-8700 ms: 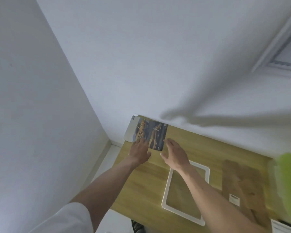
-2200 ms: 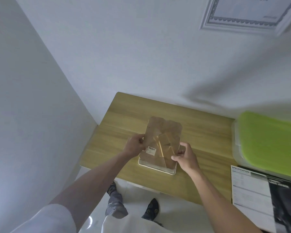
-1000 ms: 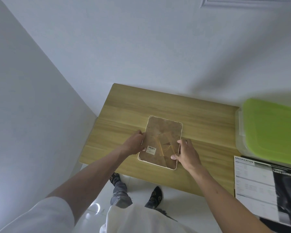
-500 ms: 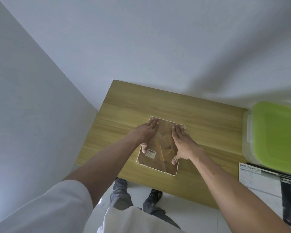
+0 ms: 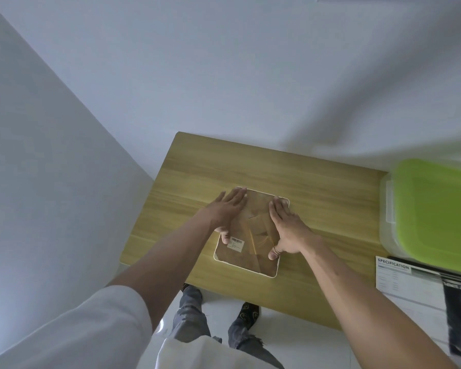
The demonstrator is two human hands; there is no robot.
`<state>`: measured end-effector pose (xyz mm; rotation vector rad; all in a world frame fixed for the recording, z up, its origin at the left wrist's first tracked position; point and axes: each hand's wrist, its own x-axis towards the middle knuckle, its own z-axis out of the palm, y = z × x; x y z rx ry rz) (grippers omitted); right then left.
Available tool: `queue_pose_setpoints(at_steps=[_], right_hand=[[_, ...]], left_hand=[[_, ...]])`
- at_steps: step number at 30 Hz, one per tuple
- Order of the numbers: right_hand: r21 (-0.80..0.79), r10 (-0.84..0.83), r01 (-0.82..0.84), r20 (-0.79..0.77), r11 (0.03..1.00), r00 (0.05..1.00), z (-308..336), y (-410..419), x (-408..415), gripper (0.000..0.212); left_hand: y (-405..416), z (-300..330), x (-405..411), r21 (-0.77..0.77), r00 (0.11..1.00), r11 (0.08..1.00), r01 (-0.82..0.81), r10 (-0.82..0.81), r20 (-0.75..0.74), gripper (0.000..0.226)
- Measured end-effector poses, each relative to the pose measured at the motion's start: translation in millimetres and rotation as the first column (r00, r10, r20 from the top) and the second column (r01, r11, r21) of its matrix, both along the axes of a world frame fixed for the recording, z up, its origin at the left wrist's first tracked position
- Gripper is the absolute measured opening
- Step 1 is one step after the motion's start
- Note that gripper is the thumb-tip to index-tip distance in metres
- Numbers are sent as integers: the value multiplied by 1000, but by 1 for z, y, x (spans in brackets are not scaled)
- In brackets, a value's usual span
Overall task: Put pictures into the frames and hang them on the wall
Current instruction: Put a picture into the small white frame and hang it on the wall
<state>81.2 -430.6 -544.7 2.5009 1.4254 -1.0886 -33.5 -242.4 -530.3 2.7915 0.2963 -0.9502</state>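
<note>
Frame (image 5: pixel 246 267) face-down on table (image 5: pixel 317 182), backing board (image 5: pixel 253 262) seated. Left hand (image 5: pixel 225 211), right hand (image 5: pixel 285 227) flat on board, fingers spread — gripping nothing. Left: lock backing, hang on wall.

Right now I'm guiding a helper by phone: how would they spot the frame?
On the wooden table in the corner, find the frame lying face down under both hands. Its thin white rim, brown backing and small barcode sticker set it apart from the green-lidded box.
</note>
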Motion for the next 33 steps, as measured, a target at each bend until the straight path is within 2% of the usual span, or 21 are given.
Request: queue_pose_setpoints(at_steps=[3, 5, 7, 9, 11, 12, 14, 16, 17, 18, 20, 22, 23, 26, 28, 30, 33], right_hand=[[77, -73, 71, 21, 994, 997, 0, -12, -8, 145], [151, -244, 250, -57, 956, 968, -3, -27, -20, 135], [211, -443, 473, -177, 855, 879, -5, -39, -35, 124], [262, -544, 599, -258, 756, 799, -7, -45, -50, 112], [267, -601, 699, -366, 664, 711, -6, -44, -60, 99], [245, -634, 764, -440, 597, 636, -5, -42, -63, 94], [201, -679, 884, -576, 421, 455, 2, -41, -63, 69], [181, -677, 955, -675, 233, 293, 13, -43, -59, 37], [174, -672, 970, -700, 168, 242, 21, -45, -58, 26], [166, -661, 978, -721, 124, 207, 28, -48, -57, 18], [166, -634, 984, -754, 69, 172, 39, -53, -57, 10], [193, -620, 979, -760, 73, 196, 50, -55, -59, 12], [204, -622, 975, -754, 85, 212, 55, -55, -61, 16], [243, -625, 964, -737, 110, 257, 75, -53, -69, 25], [306, -656, 941, -682, 147, 324, 91, -49, -78, 32], [389, -670, 899, -615, 200, 415, 113, -41, -91, 46], [483, -544, 840, -649, 246, 533, 151, -24, -110, 39]], left_hand=[[-5, 1, -10, -52, 982, 981, -186, 187, 15, 148], [-12, -2, -20, -142, 945, 940, -311, 322, 61, 139], [-25, 1, -30, -287, 888, 868, -405, 449, 105, 117], [-37, 5, -38, -472, 767, 717, -513, 630, 122, 90], [-44, 8, -44, -672, 591, 479, -564, 803, 76, 71], [-45, 8, -45, -729, 522, 388, -565, 852, 49, 67], [-49, 6, -47, -800, 420, 258, -542, 908, 8, 66], [-53, 14, -47, -830, 288, 98, -549, 954, -78, 83], [-56, 19, -48, -832, 242, 54, -552, 965, -98, 88], [-57, 21, -48, -824, 211, 34, -565, 972, -104, 87], [-57, 23, -50, -801, 228, 84, -593, 971, -67, 69], [-55, 32, -54, -789, 249, 100, -607, 966, -69, 39], [-54, 37, -56, -791, 251, 91, -605, 965, -80, 32], [-55, 58, -61, -831, 230, 49, -554, 968, -96, 31], [-60, 76, -70, -861, 239, 70, -504, 969, -61, 33], [-68, 94, -80, -881, 247, 134, -454, 969, 20, 35], [-82, 117, -95, -873, 214, 256, -416, 960, 179, 37]])
